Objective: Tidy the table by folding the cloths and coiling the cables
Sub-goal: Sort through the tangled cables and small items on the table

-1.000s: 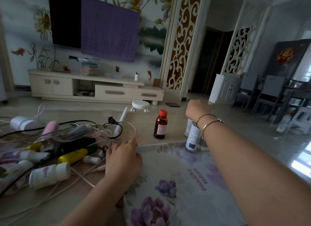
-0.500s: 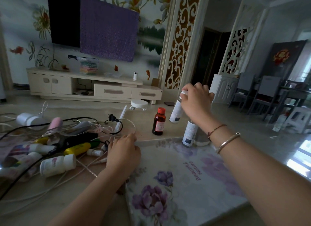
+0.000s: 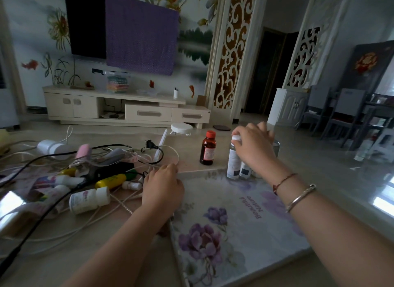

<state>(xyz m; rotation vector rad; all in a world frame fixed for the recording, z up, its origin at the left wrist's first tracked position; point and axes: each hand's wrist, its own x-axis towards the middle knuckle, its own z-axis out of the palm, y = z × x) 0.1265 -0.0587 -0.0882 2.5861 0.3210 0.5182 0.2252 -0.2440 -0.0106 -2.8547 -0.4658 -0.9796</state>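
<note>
Beside the brown bottle (image 3: 207,148), the right hand (image 3: 253,150) curls its fingers (image 3: 242,142) round a white spray bottle (image 3: 233,158). Left of it, the left hand (image 3: 163,188) presses loosely curled fingers (image 3: 168,169) on the flowered cloth (image 3: 234,222).

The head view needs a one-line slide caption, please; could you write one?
Right hand grips a white spray bottle beside the brown bottle; left hand rests on the floral cloth.

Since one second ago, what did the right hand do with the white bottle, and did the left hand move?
The right hand lifted a white spray bottle, then brought it back down beside the brown bottle; it grips the cap end. The left hand stayed at the floral cloth corner, near the cables.
</note>
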